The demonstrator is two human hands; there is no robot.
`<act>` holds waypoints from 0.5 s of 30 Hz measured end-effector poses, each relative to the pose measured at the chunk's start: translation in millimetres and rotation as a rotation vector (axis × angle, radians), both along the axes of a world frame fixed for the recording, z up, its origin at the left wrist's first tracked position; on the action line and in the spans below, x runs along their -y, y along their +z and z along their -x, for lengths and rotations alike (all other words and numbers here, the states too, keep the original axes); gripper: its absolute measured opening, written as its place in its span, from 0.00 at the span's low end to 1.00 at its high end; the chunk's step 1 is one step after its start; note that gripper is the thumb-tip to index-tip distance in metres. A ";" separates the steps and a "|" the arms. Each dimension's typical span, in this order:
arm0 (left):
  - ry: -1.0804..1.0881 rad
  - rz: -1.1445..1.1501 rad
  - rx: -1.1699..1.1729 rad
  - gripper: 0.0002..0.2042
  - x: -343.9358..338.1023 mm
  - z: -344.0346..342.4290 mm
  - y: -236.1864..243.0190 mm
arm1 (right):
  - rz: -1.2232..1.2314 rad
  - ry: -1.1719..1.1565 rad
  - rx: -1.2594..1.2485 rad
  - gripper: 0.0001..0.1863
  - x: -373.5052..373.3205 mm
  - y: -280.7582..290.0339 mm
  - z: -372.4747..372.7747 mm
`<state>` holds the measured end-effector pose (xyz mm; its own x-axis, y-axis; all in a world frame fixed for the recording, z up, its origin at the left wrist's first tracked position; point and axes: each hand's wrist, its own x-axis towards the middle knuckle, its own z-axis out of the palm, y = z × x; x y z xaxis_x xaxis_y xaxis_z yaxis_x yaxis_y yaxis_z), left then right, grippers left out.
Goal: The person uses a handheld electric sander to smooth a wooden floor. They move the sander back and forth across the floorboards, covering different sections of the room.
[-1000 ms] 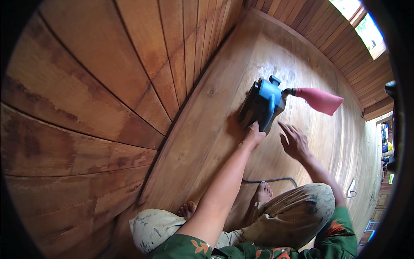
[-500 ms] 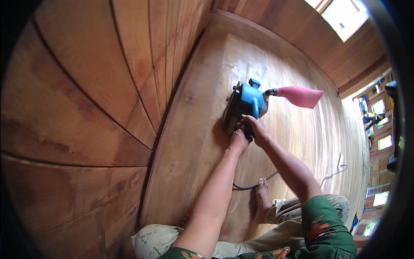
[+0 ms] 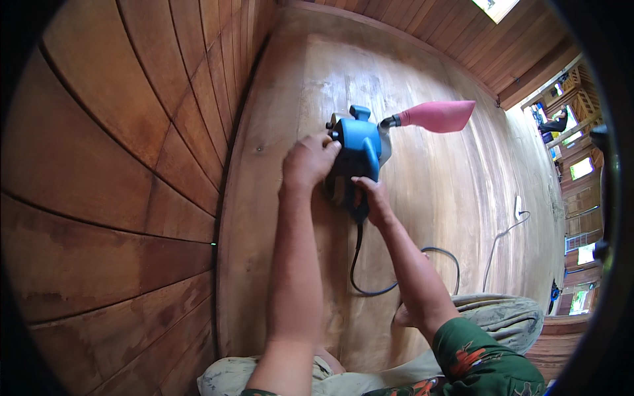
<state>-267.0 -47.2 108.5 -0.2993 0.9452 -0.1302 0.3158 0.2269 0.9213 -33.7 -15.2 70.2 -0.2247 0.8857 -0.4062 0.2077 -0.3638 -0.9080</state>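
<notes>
On the floor (image 3: 252, 251), the sander (image 3: 357, 134) points away, right of the left hand (image 3: 308, 162), curled at its side knob (image 3: 334, 135), grip unclear; the right hand (image 3: 374, 198) grips its rear handle (image 3: 358, 211).

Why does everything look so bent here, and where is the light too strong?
Head view: the lines of the wooden wall bow and the corners go black, typical of a fisheye lens; head view: pale glare streaks the floor beyond the blue power tool; head view: the window at the top edge is nearly washed out.
</notes>
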 end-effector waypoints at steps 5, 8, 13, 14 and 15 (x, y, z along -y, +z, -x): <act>0.115 0.052 -0.001 0.17 -98.6 64.2 -5.7 | 0.018 -0.063 0.024 0.12 0.6 5.7 7.3; 0.147 0.192 -0.268 0.17 -99.5 84.5 -58.1 | 0.032 -0.077 0.044 0.13 4.4 10.3 11.3; 0.103 0.107 -0.410 0.17 -66.6 105.8 -172.0 | 0.009 -0.098 0.005 0.11 3.4 11.9 10.1; 0.121 0.152 -0.380 0.17 -71.7 109.0 -185.5 | 0.010 -0.103 0.006 0.11 2.5 11.9 9.1; 0.149 0.031 -0.374 0.16 -78.5 109.7 -194.4 | 0.022 -0.115 0.027 0.11 3.5 11.6 8.3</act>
